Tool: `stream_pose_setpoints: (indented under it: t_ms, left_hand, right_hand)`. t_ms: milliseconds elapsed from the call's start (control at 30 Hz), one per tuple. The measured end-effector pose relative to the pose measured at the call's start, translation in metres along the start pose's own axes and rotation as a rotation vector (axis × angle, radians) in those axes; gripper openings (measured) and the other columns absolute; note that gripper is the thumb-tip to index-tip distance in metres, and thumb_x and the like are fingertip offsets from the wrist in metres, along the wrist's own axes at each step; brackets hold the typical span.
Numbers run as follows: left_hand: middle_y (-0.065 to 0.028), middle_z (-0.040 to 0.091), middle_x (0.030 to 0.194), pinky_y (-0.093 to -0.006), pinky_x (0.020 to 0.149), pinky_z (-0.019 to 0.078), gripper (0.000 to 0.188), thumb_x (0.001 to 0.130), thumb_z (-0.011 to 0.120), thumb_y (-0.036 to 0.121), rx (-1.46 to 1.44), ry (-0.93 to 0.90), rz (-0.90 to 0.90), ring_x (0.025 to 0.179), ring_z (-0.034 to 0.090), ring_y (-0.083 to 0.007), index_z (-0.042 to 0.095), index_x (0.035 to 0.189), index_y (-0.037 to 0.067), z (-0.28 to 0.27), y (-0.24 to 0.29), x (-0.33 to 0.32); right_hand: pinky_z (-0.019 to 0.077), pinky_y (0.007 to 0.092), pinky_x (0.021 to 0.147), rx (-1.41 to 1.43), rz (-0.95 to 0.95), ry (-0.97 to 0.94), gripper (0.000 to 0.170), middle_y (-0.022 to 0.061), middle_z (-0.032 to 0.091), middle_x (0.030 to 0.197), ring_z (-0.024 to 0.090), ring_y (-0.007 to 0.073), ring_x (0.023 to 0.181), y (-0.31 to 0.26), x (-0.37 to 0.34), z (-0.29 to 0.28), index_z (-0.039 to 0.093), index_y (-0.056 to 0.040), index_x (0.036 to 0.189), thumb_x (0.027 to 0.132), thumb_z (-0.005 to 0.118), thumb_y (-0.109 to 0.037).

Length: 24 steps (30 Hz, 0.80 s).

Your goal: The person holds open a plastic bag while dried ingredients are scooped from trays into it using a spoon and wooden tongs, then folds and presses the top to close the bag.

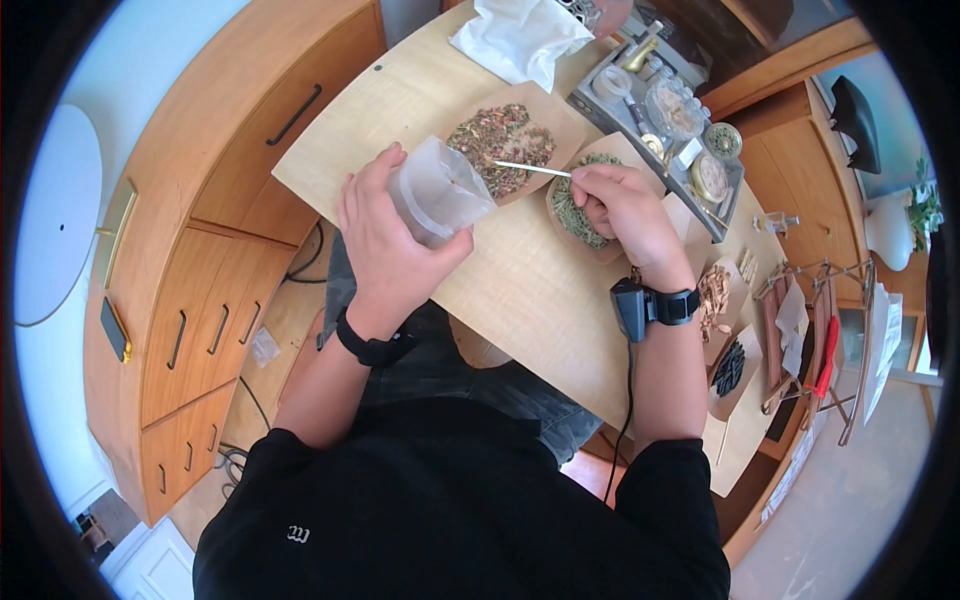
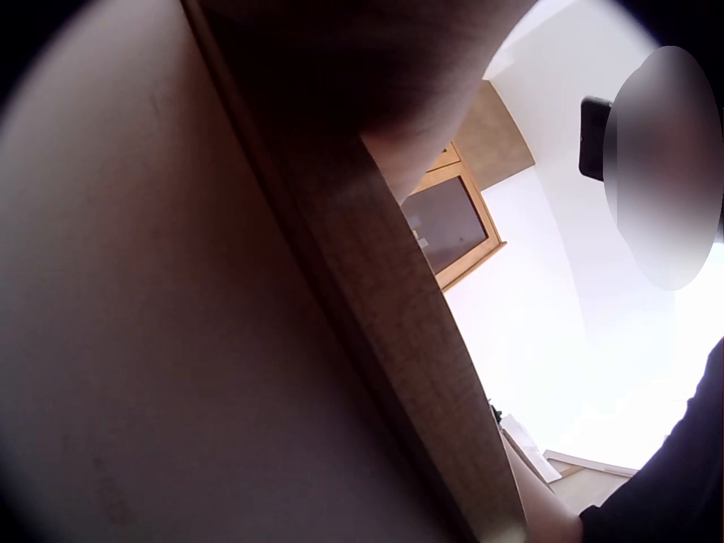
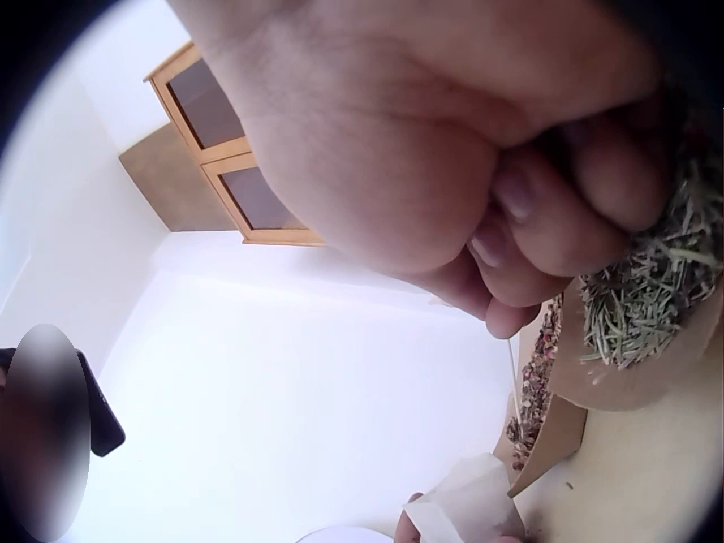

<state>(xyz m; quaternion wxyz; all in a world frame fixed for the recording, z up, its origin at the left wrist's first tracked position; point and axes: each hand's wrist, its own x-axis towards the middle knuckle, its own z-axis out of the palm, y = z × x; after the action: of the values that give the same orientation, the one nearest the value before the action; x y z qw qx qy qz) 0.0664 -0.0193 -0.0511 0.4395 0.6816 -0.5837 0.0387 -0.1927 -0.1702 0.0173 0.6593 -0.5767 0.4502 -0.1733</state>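
Observation:
My left hand [image 1: 378,255] grips a frosted, see-through pouch [image 1: 436,188] with its mouth tilted toward the right, over the table's near edge. Between thumb and fingers, my right hand [image 1: 635,218] pinches a thin pale stick-like tool [image 1: 540,169], whose far end reaches over a mix of dried red and green petals and leaves [image 1: 492,135]. That mix lies on a brown paper tray [image 1: 560,118]. Beneath the right hand sits a second paper tray of grey-green needle-like herb [image 3: 645,311]. The left wrist view shows mostly the table edge [image 2: 385,306], with the pouch out of sight.
A white crumpled bag [image 1: 522,40] lies at the back. Behind the herbs stands a grey tray [image 1: 722,228] of jars and small bottles. On the right are paper trays of brown chips [image 1: 714,297] and dark sticks [image 1: 729,368], beside a wooden rack [image 1: 775,325]. Drawers [image 1: 215,330] flank the left.

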Motion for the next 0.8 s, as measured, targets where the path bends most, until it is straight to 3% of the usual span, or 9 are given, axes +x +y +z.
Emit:
stream_pose_setpoints:
  t_ms: [100,233,300,400,467,567,800]
  left_hand:
    - [-0.0163,0.061,0.148,-0.0551,0.120,0.0399,0.109,0.071,0.096,0.023,-0.002,-0.001,0.000,0.136,0.057,-0.0399,0.041,0.164,0.004,-0.001,0.000,0.000]
    - [-0.0148,0.060,0.149,-0.0588,0.123,0.0367,0.103,0.068,0.096,0.028,-0.040,0.004,-0.042,0.136,0.056,-0.0416,0.048,0.157,0.004,0.001,-0.001,-0.001]
    - [-0.0158,0.060,0.149,-0.0567,0.121,0.0388,0.106,0.070,0.096,0.026,-0.021,-0.003,-0.025,0.136,0.057,-0.0408,0.045,0.160,0.004,-0.001,0.000,0.000]
    - [-0.0158,0.061,0.148,-0.0570,0.122,0.0386,0.106,0.070,0.096,0.026,-0.014,0.002,-0.014,0.136,0.057,-0.0404,0.045,0.160,0.004,0.001,-0.001,0.000]
    - [-0.0148,0.060,0.148,-0.0595,0.124,0.0364,0.103,0.068,0.096,0.029,-0.023,0.019,-0.021,0.135,0.057,-0.0407,0.049,0.156,0.004,0.001,-0.001,0.000]
    - [-0.0151,0.061,0.147,-0.0596,0.124,0.0369,0.102,0.068,0.096,0.029,-0.028,0.014,-0.033,0.134,0.058,-0.0405,0.049,0.155,0.004,0.001,0.001,0.000]
    - [-0.0160,0.062,0.147,-0.0548,0.118,0.0412,0.109,0.071,0.096,0.023,-0.005,-0.002,-0.004,0.135,0.058,-0.0398,0.042,0.164,0.005,-0.001,0.002,0.001]
  right_hand:
    - [0.0220,0.0256,0.051,0.064,0.000,-0.023,0.036,-0.0111,0.044,0.066,0.035,0.0016,0.057,-0.005,-0.004,-0.003,0.066,-0.0072,0.086,0.116,0.063,-0.027]
    - [0.0251,0.0267,0.053,-0.012,-0.041,-0.030,0.034,-0.0107,0.045,0.066,0.036,0.0025,0.058,-0.015,-0.014,0.008,0.069,-0.0071,0.088,0.115,0.064,-0.027]
    - [0.0273,0.0273,0.055,-0.072,-0.063,-0.041,0.034,-0.0105,0.046,0.066,0.037,0.0034,0.058,-0.015,-0.015,0.011,0.071,-0.0069,0.090,0.115,0.064,-0.028]
    - [0.0357,0.0300,0.058,-0.265,-0.225,0.102,0.034,-0.0060,0.052,0.067,0.044,0.0069,0.060,-0.006,-0.013,0.005,0.073,-0.0029,0.090,0.113,0.066,-0.027]
    - [0.0423,0.0328,0.061,-0.530,-0.419,0.346,0.036,-0.0011,0.057,0.068,0.050,0.0095,0.063,-0.003,-0.008,-0.011,0.071,0.0021,0.087,0.110,0.067,-0.025]
    - [0.0447,0.0341,0.063,-0.675,-0.288,0.436,0.035,0.0021,0.059,0.067,0.053,0.0100,0.065,-0.005,-0.013,-0.020,0.068,0.0054,0.083,0.106,0.066,-0.021]
    - [0.0390,0.0331,0.058,-0.399,-0.198,0.110,0.035,-0.0017,0.052,0.063,0.047,0.0097,0.060,-0.005,-0.009,0.006,0.065,0.0025,0.077,0.104,0.064,-0.021]
